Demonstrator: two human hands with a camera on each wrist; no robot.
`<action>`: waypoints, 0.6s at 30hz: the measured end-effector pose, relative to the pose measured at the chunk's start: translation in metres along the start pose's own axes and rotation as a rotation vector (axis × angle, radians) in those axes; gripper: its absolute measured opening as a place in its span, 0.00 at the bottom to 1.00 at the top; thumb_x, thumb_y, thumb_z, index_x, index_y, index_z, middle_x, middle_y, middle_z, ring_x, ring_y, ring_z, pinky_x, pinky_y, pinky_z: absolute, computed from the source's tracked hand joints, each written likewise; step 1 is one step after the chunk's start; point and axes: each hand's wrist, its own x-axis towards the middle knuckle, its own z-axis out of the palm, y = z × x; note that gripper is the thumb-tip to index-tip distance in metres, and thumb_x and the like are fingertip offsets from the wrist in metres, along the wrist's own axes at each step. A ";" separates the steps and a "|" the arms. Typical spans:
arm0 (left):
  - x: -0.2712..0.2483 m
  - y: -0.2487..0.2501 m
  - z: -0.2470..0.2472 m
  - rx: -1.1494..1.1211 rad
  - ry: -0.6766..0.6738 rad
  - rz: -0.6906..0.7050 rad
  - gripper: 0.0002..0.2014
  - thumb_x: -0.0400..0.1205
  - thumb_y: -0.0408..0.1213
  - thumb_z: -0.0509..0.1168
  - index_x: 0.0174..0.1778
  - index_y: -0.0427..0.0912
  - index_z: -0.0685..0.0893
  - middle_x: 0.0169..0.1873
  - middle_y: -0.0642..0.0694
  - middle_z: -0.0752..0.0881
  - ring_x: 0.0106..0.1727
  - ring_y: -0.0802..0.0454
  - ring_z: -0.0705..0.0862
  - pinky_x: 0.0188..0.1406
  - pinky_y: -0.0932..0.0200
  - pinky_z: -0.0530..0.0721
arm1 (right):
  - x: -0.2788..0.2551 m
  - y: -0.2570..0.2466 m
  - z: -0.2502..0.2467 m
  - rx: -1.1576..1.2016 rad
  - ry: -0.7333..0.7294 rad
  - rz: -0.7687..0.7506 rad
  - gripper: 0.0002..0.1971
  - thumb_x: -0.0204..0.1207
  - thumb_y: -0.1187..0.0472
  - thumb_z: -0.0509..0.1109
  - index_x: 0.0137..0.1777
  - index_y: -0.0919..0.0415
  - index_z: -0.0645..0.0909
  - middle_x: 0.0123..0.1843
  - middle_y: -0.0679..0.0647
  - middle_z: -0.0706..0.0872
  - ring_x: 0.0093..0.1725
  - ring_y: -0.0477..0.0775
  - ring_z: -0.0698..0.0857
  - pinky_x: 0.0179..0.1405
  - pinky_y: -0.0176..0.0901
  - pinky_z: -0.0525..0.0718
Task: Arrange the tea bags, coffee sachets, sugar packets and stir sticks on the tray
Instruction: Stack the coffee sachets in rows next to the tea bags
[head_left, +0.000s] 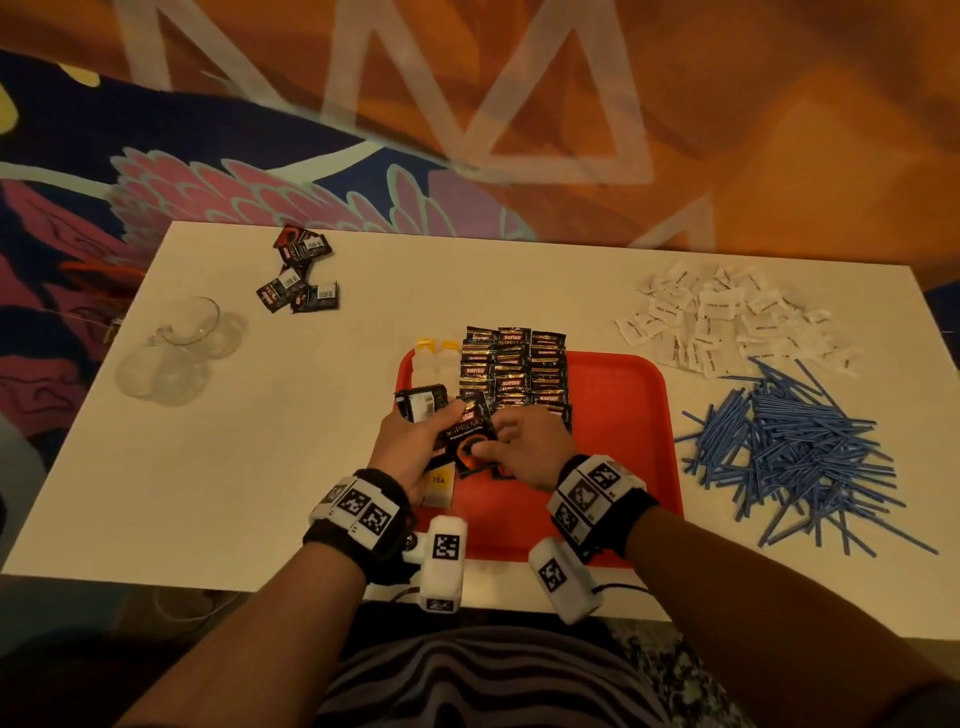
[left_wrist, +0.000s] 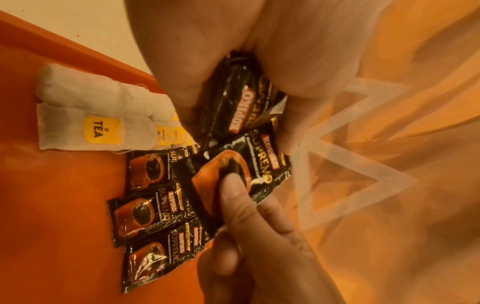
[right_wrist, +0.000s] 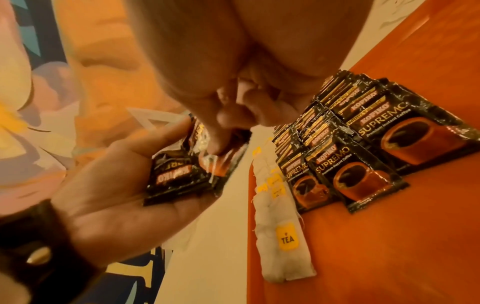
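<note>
At nine o'clock on the surface lie glass cups; at eleven, loose coffee sachets. The left hand holds a sachet stack in its grip. The right hand's grip pinches one sachet above the red tray, which bears tea bags and sachet rows. Sugar packets lie at two o'clock, stir sticks at three.

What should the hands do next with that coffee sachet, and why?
Probably the right hand should draw the pinched coffee sachet from the left hand's stack and lay it at the near end of the coffee rows on the red tray, which end there.
</note>
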 end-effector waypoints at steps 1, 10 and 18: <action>0.000 -0.001 0.000 0.013 0.008 -0.019 0.15 0.77 0.31 0.75 0.59 0.37 0.88 0.49 0.36 0.92 0.52 0.36 0.91 0.55 0.39 0.88 | 0.002 0.001 0.000 0.011 -0.009 0.024 0.11 0.71 0.60 0.80 0.33 0.48 0.82 0.30 0.45 0.85 0.28 0.41 0.84 0.29 0.34 0.81; 0.001 -0.010 -0.017 0.160 0.149 -0.011 0.03 0.80 0.34 0.74 0.43 0.39 0.88 0.39 0.39 0.92 0.34 0.47 0.90 0.34 0.55 0.87 | 0.004 0.017 0.021 -0.145 -0.025 0.109 0.07 0.73 0.55 0.78 0.35 0.54 0.86 0.32 0.45 0.83 0.31 0.37 0.77 0.25 0.23 0.69; 0.001 -0.012 -0.061 -0.183 0.183 -0.124 0.03 0.84 0.31 0.69 0.47 0.33 0.84 0.32 0.40 0.87 0.27 0.49 0.84 0.27 0.58 0.85 | 0.034 0.045 0.046 -0.115 0.129 0.380 0.06 0.73 0.62 0.77 0.43 0.57 0.81 0.45 0.51 0.84 0.41 0.45 0.82 0.29 0.33 0.75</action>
